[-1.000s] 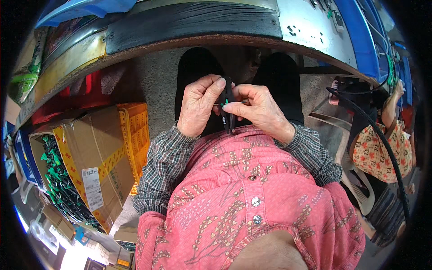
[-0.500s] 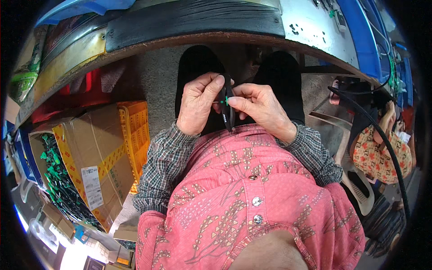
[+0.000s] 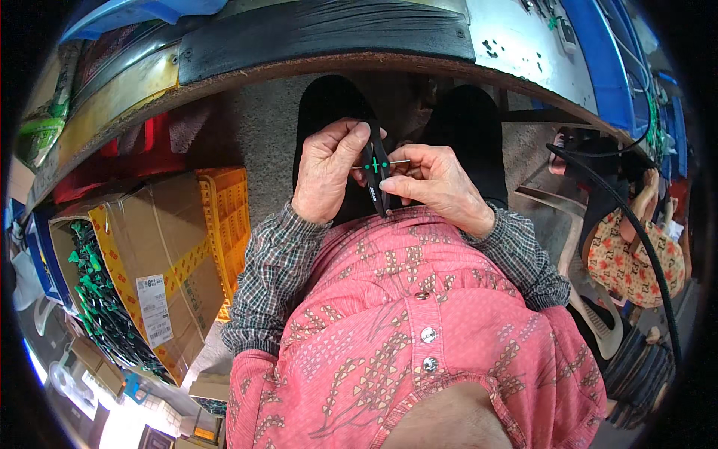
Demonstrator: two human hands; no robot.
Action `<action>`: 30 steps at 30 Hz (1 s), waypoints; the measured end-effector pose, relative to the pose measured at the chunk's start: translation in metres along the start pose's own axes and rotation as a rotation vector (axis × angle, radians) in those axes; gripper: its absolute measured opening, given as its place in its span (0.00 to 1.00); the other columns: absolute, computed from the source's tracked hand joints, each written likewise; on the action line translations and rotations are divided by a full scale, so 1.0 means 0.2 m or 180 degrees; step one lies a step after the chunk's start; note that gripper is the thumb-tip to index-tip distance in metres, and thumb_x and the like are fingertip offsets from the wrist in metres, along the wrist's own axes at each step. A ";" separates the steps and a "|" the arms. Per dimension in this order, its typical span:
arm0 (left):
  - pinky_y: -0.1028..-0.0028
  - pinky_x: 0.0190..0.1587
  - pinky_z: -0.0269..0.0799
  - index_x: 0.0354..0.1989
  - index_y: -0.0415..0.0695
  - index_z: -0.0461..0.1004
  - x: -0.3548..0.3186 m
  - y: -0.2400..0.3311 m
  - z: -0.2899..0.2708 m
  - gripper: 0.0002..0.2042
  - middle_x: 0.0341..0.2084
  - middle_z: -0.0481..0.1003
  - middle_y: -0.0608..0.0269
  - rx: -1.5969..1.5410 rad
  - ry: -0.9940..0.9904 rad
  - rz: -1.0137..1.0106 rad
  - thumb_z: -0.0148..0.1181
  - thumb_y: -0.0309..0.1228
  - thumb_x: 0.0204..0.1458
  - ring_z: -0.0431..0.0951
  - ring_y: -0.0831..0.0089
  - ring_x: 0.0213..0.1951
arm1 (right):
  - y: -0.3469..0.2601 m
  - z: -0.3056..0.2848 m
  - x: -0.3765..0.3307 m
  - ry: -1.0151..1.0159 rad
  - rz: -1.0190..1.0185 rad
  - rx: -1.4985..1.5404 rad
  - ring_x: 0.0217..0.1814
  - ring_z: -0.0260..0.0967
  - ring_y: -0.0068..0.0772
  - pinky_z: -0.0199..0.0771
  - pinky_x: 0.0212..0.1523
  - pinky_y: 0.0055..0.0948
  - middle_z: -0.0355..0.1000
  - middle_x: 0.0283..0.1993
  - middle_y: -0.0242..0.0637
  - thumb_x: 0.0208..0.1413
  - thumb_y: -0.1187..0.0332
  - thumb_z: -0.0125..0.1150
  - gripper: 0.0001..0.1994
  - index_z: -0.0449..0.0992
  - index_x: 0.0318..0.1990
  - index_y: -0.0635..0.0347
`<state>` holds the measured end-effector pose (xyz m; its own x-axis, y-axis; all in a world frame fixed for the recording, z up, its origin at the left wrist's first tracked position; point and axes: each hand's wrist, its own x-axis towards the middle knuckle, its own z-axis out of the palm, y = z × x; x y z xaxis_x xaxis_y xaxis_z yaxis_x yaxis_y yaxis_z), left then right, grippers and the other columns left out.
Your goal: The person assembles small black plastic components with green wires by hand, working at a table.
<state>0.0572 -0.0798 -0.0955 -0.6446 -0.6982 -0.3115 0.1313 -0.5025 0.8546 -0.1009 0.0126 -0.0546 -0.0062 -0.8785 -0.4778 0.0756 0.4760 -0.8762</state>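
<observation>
almost no change vs 1 s ago: both hands stay in lap below the tabletop edge [image 3: 314,63]. left hand [image 3: 325,176] fingers grip black tool [image 3: 376,179]; right hand [image 3: 437,183] pinches thin metal pin w/ green piece [image 3: 378,164] at it, now showing.

A cardboard box [image 3: 161,254] and yellow crate [image 3: 228,217] sit on the floor [image 3: 262,135].

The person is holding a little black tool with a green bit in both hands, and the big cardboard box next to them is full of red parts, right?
Nearly. Both hands, left hand and right hand, do hold the little black tool with a green bit. But the head view shows the parts in the cardboard box are green and black, not red.
</observation>
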 end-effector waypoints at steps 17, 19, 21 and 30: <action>0.88 0.21 0.61 0.39 0.43 0.77 -0.01 0.01 0.03 0.11 0.19 0.72 0.77 0.0006 -0.0055 0.0041 0.52 0.36 0.61 0.65 0.91 0.19 | -0.02 0.03 0.01 0.0122 0.0000 0.0170 0.29 0.69 0.14 0.69 0.27 0.15 0.74 0.32 0.32 0.52 0.70 0.65 0.13 0.74 0.41 0.69; 0.88 0.21 0.60 0.38 0.43 0.77 -0.01 0.02 0.04 0.11 0.19 0.72 0.77 0.0020 -0.0087 0.0069 0.52 0.36 0.61 0.65 0.91 0.19 | -0.01 0.04 0.01 0.0159 -0.0180 0.0275 0.29 0.69 0.14 0.69 0.27 0.15 0.74 0.33 0.32 0.53 0.69 0.64 0.13 0.74 0.41 0.70; 0.88 0.21 0.60 0.38 0.42 0.77 -0.02 0.03 0.04 0.11 0.19 0.72 0.76 0.0036 -0.0124 0.0092 0.52 0.36 0.61 0.64 0.91 0.19 | 0.00 0.04 0.01 0.0158 -0.0167 0.0340 0.29 0.69 0.14 0.69 0.27 0.15 0.74 0.32 0.32 0.53 0.69 0.64 0.13 0.74 0.40 0.70; 0.87 0.22 0.62 0.39 0.40 0.77 0.00 0.01 0.04 0.12 0.23 0.73 0.74 0.0073 -0.0207 0.0177 0.53 0.36 0.61 0.65 0.90 0.22 | 0.02 0.02 0.04 0.0146 -0.0368 -0.0095 0.31 0.66 0.17 0.70 0.32 0.19 0.70 0.34 0.34 0.52 0.64 0.67 0.18 0.70 0.43 0.69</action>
<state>0.0523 -0.0775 -0.0902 -0.6845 -0.6896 -0.2364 0.1513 -0.4516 0.8793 -0.0965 0.0082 -0.0613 -0.0589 -0.9250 -0.3753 0.0420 0.3733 -0.9268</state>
